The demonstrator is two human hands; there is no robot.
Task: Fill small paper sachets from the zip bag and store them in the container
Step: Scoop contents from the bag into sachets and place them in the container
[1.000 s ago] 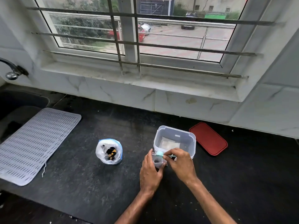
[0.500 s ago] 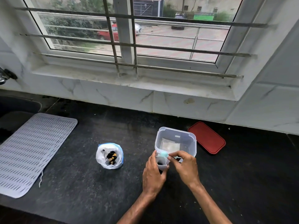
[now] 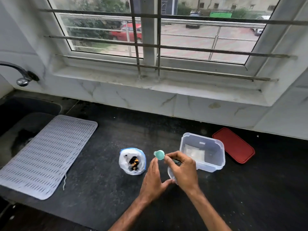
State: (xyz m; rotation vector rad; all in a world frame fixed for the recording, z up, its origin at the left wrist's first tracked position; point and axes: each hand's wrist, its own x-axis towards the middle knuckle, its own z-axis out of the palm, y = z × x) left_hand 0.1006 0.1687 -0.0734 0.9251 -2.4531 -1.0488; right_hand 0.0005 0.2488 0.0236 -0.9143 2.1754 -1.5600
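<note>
The white zip bag [image 3: 132, 161] stands open on the black counter, with dark and orange pieces inside. To its right, my right hand [image 3: 182, 170] grips the handle of a teal scoop [image 3: 159, 155], whose bowl points left toward the bag. A small translucent sachet [image 3: 171, 174] shows just under that hand. My left hand [image 3: 154, 179] is beside it with fingers spread; only the thumb touches the sachet's lower edge. The clear plastic container [image 3: 216, 165] sits behind my right hand with a white sachet [image 3: 194, 154] lying in it.
The red lid [image 3: 233, 145] lies right of the container. A grey ribbed mat [image 3: 45, 155] covers the counter's left side, partly over the sink [image 3: 25, 112]. A tap [image 3: 23, 77] sticks out above it. The tiled wall and window sill run behind.
My right hand has lifted the teal scoop out of the sachet and swung it left toward the zip bag. My left fingers have come off the sachet and spread.
</note>
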